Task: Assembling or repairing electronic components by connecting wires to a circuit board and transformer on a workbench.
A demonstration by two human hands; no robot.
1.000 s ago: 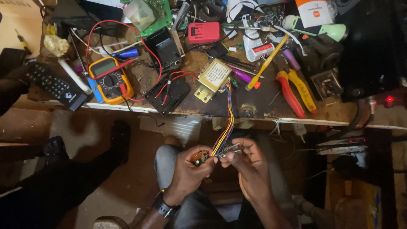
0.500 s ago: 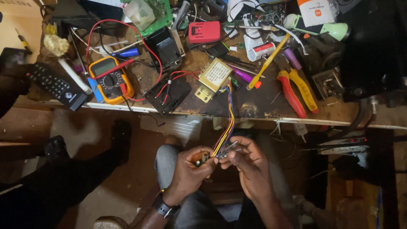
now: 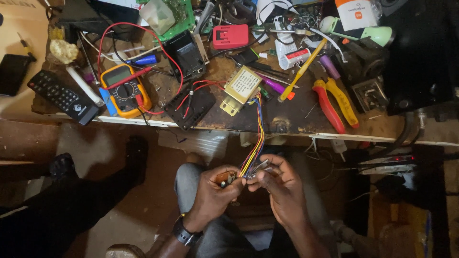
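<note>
Below the workbench (image 3: 296, 125), left hand (image 3: 210, 196) pinches a small circuit board (image 3: 224, 178); right hand (image 3: 282, 188) grips a metal tool (image 3: 258, 168) at the coloured wires (image 3: 257, 138). Its tip is hidden.

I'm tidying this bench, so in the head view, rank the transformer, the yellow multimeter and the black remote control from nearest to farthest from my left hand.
From the left hand:
1. Transformer, on the bench just above the hands, its coloured wires running down to them.
2. Yellow multimeter, farther left on the bench.
3. Black remote control, at the bench's far left edge.
</note>
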